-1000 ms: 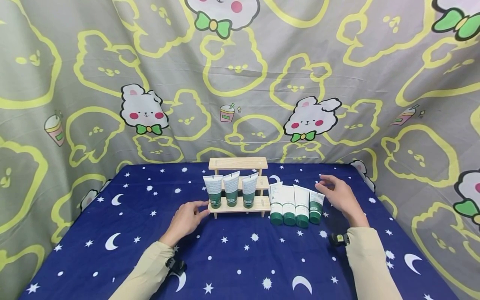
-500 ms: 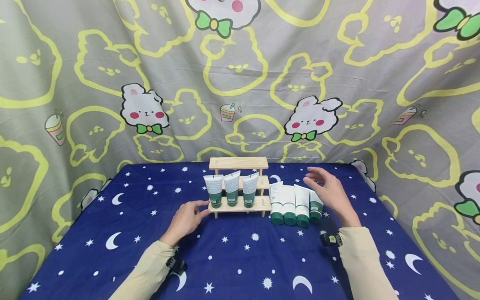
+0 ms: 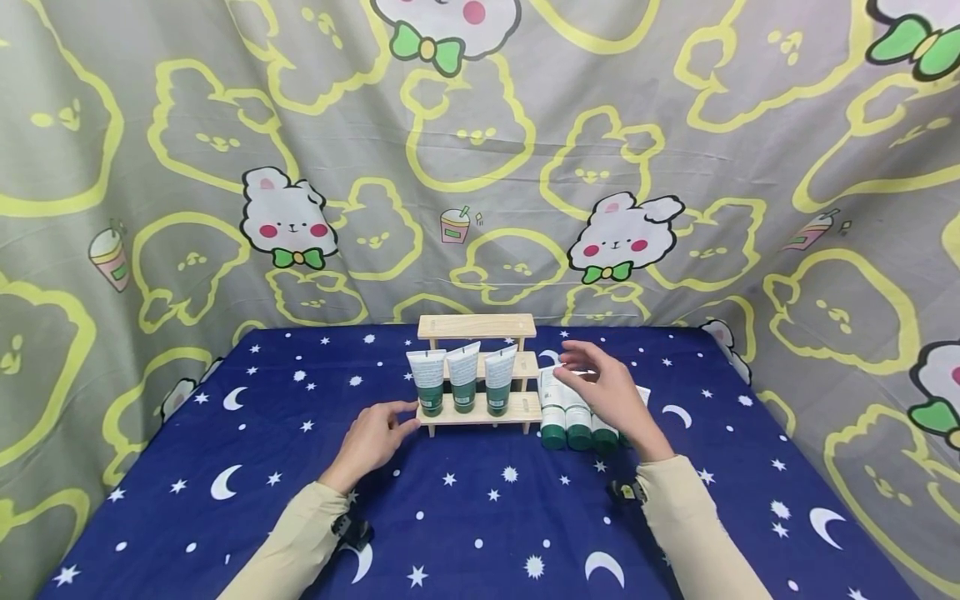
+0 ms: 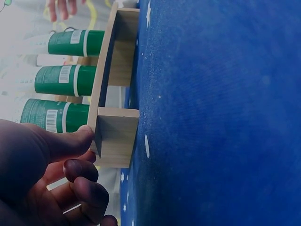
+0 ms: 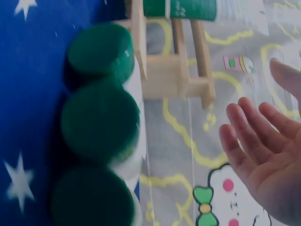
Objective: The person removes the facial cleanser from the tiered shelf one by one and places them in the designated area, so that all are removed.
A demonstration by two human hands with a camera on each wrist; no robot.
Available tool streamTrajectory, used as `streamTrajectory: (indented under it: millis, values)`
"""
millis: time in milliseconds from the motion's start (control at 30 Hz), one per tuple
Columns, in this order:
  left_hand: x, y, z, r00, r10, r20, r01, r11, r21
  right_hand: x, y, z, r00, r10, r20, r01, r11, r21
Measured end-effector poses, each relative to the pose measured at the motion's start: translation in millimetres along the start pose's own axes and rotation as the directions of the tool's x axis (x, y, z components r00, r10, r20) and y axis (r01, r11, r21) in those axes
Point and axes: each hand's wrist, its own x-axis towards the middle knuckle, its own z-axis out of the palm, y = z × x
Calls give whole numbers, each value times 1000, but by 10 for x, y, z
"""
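Observation:
A three-tier wooden stand (image 3: 476, 326) stands on the blue cloth. On its lowest tier, three white-and-green squeeze tubes (image 3: 463, 390) are upright on their caps. My left hand (image 3: 372, 442) pinches the left end of that tier, the thumb (image 4: 77, 141) at its front edge and a finger behind. To the stand's right lies a row of more squeeze tubes (image 3: 553, 421), green caps towards me. Above them hovers my right hand (image 3: 611, 396), holding nothing, fingers loosely bent. It hides part of the row. The right wrist view shows green caps (image 5: 101, 120) close up, apart from the hand.
A dark blue cloth (image 3: 465, 508) with white moons and stars covers the table. Behind it hangs a grey curtain (image 3: 360, 125) with yellow outlines and rabbit prints. The stand's middle and top tiers rise behind the standing tubes.
My right hand has moved left, from beside the rightmost lying tube to above the row's middle and left. My left hand, the stand and the tubes have stayed put.

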Motion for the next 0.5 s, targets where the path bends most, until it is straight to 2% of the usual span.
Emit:
streamTrajectory:
  millis: [300,500]
  values:
    - [-6,-1,0,1000,-1,-1,1,1000,5,11,-88,299,999,-35,6,35,996,78]
    - [-9,7,-5,1000,-8,5,8,1000,3,3,-68,490,998,-29,51,22,992,122]
